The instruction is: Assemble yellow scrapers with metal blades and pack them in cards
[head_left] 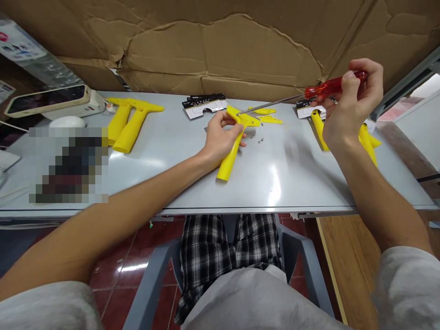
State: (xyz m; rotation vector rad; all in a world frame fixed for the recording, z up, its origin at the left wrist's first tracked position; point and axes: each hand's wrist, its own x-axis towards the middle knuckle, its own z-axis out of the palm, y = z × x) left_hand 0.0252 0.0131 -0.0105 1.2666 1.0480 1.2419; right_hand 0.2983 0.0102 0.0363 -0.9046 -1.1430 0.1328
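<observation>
My left hand (223,137) is closed around a yellow plastic T-shaped handle (231,158), near where its grip meets the crosspiece. In my right hand (347,105) is a screwdriver (321,88) with a clear red handle and a long metal shaft. The shaft slants down to the left, and its tip is at the crosspiece of the yellow handle, by a small dark spot. Whether the tip sits in a screw is too small to tell. Several small metal screws (260,140) lie on the table beside my left hand. Flat yellow pieces (270,120) lie just behind the handle.
Two more yellow handles (132,123) lie at left, near a phone (48,100) on a white box. Black-and-white printed cards (204,106) lie at the back. Other yellow handles (319,130) are under my right forearm. Cardboard (223,50) stands behind the grey table (192,192).
</observation>
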